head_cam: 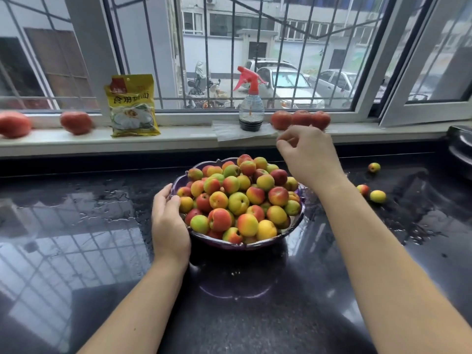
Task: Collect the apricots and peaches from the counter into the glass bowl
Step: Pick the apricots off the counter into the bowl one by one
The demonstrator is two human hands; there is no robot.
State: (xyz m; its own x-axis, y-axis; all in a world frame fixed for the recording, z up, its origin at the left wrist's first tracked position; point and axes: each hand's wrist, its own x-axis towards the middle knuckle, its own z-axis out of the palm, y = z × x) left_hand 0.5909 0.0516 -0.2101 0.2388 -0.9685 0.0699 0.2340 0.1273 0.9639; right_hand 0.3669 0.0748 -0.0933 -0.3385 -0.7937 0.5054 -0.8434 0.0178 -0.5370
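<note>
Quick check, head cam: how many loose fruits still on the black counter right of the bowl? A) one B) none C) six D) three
D: three small fruits lie on the wet counter right of the glass bowl: one farther back and a pair nearer.

Glossy wet black stone counter (76,213), purple glass bowl (255,245) — smooth, translucent
</note>
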